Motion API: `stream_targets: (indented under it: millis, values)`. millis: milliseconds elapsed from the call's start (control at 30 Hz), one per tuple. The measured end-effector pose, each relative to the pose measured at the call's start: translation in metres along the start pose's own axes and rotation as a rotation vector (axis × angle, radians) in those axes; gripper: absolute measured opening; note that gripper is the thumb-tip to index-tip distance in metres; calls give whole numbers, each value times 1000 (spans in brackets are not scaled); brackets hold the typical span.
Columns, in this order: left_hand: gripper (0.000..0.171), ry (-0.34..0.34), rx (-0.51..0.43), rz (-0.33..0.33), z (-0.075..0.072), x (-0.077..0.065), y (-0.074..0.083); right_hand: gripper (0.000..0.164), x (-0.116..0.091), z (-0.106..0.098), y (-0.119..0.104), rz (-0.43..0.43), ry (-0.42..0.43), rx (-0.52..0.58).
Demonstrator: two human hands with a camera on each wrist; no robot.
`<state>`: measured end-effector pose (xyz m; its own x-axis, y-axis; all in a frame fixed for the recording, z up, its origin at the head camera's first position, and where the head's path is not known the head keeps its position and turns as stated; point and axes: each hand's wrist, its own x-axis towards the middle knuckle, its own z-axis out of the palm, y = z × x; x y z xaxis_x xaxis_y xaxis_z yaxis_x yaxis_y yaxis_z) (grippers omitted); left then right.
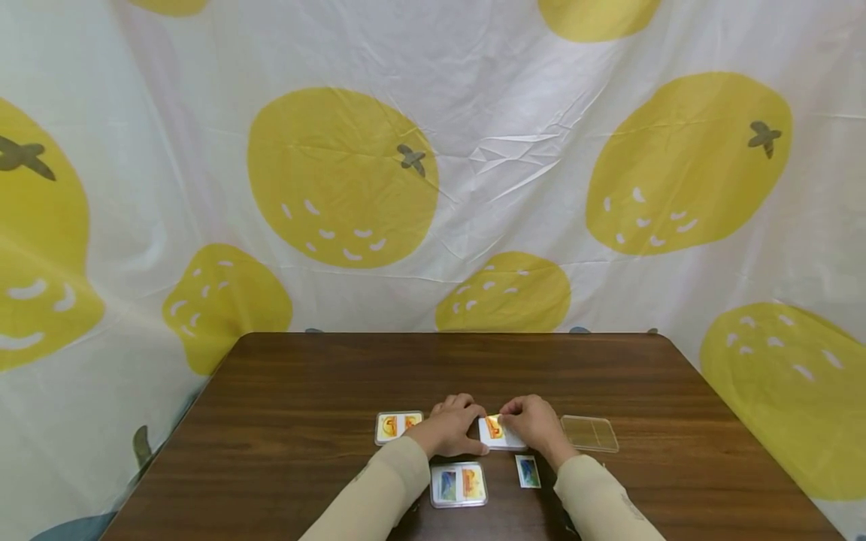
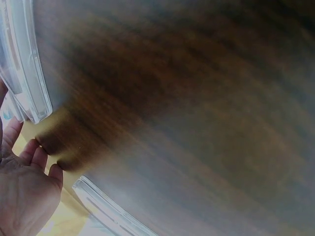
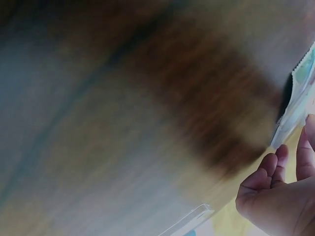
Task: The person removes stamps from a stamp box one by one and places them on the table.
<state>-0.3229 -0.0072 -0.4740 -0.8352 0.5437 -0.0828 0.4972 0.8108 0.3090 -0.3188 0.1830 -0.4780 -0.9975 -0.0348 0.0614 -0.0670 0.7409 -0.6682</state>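
Note:
Between both hands lies a white-backed clear plastic case with an orange picture stamp on it. My left hand grips the case along its left side, thumb at the front corner and index finger at the back one. At the stamp's right side, my right hand pinches it with thumb and index finger; the palm hides the right part of the case. A blue-green stamp lies on the table just in front, its toothed edge showing in the right wrist view.
A case with two orange stamps lies to the left of my left hand. Nearer me is another case holding a blue and an orange stamp. A clear plastic lid rests on the wooden table at right. Lemon-print cloth hangs behind.

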Motion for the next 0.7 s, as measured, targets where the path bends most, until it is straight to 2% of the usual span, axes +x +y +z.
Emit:
stream_targets:
  millis: [200, 400, 700]
  values:
    - [59, -4, -5, 2, 2, 3, -1, 7, -2, -3, -2, 58, -17, 94]
    - [58, -10, -27, 0, 2, 3, -2, 8, -4, -6, -3, 75, -28, 198]
    - [55, -14, -22, -8, -2, 0, 1, 12, -5, -12, 1, 106, -29, 268]
